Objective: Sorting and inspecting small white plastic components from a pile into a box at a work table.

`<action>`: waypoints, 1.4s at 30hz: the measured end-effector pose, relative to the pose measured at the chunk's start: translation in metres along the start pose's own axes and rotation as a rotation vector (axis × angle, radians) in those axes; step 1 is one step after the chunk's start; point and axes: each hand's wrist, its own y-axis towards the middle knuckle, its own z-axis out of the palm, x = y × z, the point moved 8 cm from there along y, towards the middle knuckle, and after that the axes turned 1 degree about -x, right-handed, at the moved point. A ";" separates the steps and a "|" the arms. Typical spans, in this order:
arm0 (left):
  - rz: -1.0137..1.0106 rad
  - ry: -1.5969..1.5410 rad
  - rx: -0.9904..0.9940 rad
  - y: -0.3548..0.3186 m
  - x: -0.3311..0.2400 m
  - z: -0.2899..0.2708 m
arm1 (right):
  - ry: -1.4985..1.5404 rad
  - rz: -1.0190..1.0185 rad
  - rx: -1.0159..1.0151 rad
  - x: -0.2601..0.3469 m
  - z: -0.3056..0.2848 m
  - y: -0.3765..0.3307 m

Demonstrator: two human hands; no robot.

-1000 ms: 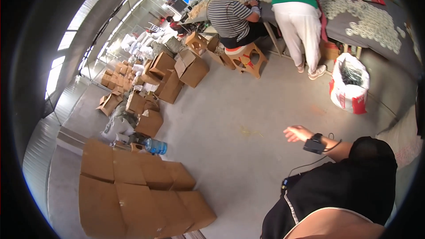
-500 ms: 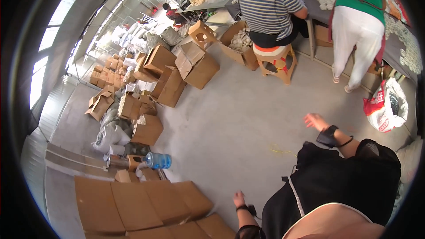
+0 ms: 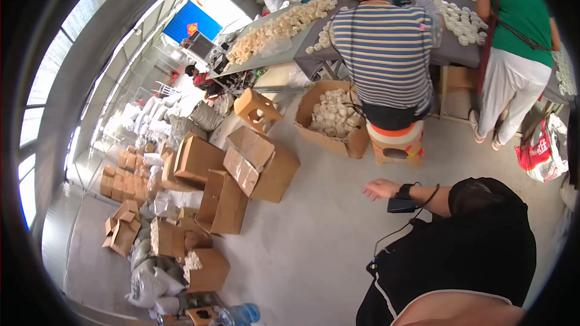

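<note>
My right hand (image 3: 382, 189) hangs over the grey floor with its fingers stretched out and nothing in it. A dark band with a flat black device (image 3: 402, 204) sits on the wrist, and a cable runs from it to my black clothing (image 3: 465, 247). My left hand is out of view. Beyond the right hand, the nearest things are the stool (image 3: 396, 150) under a seated person in a striped shirt (image 3: 383, 54) and an open carton (image 3: 360, 143) of pale round pieces (image 3: 332, 111). The hand is apart from them.
Brown cartons (image 3: 263, 163) and sacks (image 3: 145, 284) line the left, with a blue water bottle (image 3: 238, 314) below. A person in green (image 3: 513, 30) stands at the grey table (image 3: 450, 54), which holds white pieces (image 3: 462, 21). A red-and-white bag (image 3: 544, 151) stands at right.
The view has swung toward the work tables, which now look closer. My left hand has left the picture. The right hand has moved leftward in view, still holding nothing.
</note>
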 end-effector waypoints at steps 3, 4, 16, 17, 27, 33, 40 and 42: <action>0.008 -0.087 -0.051 0.102 -0.021 -0.064 | -0.004 -0.007 0.005 0.043 0.015 0.084; 0.010 -0.116 -0.066 0.135 -0.030 -0.087 | 0.003 -0.007 -0.011 0.046 0.014 0.114; -0.031 -0.508 -0.206 0.452 -0.217 -0.386 | -0.023 0.034 -0.449 0.098 -0.033 0.347; 0.070 -0.704 -0.126 0.487 -0.283 -0.406 | -0.012 0.038 -0.471 0.105 -0.048 0.357; 0.628 0.132 0.136 0.612 -0.705 -0.433 | 0.443 0.100 -0.757 0.191 -0.200 0.543; 0.669 -0.199 0.206 0.687 -0.869 -0.438 | 0.356 -0.018 -0.825 0.319 -0.298 0.634; 0.747 -0.135 0.444 0.823 -1.009 -0.403 | 0.757 -0.254 -1.110 0.381 -0.431 0.732; 0.680 -0.121 0.488 0.889 -1.045 -0.386 | 0.733 -0.216 -1.192 0.390 -0.468 0.768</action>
